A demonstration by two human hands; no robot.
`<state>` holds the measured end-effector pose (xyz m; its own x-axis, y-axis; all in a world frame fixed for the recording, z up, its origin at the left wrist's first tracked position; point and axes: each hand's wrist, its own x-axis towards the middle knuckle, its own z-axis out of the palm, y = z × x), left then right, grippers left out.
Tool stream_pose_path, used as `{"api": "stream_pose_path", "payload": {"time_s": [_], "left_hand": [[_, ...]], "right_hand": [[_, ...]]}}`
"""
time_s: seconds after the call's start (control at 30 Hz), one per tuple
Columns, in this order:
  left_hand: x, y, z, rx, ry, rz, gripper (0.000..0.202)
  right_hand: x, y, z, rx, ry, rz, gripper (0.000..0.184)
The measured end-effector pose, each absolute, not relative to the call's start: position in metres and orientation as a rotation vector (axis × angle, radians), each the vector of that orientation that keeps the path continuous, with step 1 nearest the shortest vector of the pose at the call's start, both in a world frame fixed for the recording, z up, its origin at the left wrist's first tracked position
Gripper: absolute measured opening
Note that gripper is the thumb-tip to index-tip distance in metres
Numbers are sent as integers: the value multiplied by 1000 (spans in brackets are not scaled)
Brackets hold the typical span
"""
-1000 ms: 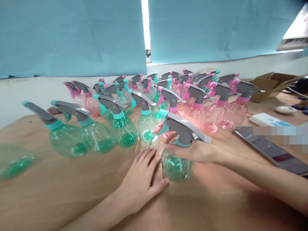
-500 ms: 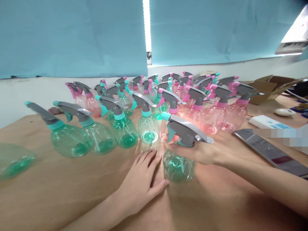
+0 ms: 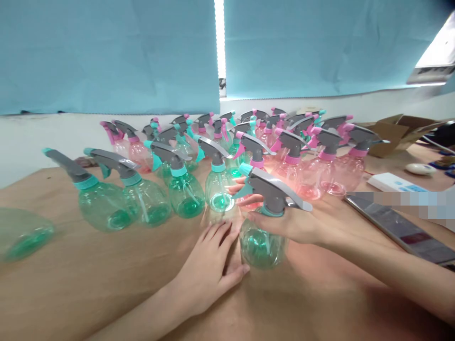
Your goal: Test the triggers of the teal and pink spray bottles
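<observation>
A clear green spray bottle (image 3: 262, 246) with a grey trigger head (image 3: 272, 189) stands on the brown table (image 3: 88, 279) in front of me. My right hand (image 3: 291, 225) is wrapped round its neck just under the head, with one finger stretched toward the teal trigger. My left hand (image 3: 209, 267) lies flat on the table beside the bottle, fingers spread, thumb touching its base.
Several green bottles (image 3: 185, 189) and pink bottles (image 3: 320, 170) with trigger heads stand in rows behind. A headless green bottle (image 3: 21, 234) lies at the far left. A dark flat device (image 3: 398, 222), a white box (image 3: 394, 182) and a cardboard box (image 3: 398, 128) are at the right.
The trigger head has turned slightly in my right hand, and a finger now reaches out to the trigger again. My left hand has stayed flat on the table.
</observation>
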<state>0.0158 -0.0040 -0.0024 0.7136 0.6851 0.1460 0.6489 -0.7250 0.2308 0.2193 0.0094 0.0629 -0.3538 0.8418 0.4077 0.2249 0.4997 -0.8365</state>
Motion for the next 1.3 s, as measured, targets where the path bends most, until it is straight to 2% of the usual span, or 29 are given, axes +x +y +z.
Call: {"api": "stream_pose_path", "payload": {"time_s": [0.43, 0.8, 1.3], "left_hand": [[17, -2, -1, 2791, 1092, 288, 57], [16, -2, -2, 2798, 1089, 320, 55], [15, -3, -3, 2773, 1079, 322, 59]], "right_hand": [[217, 10, 64, -846, -1815, 844, 58], [219, 10, 62, -855, -1779, 887, 50], [218, 6, 72, -948, -1825, 967, 56]]}}
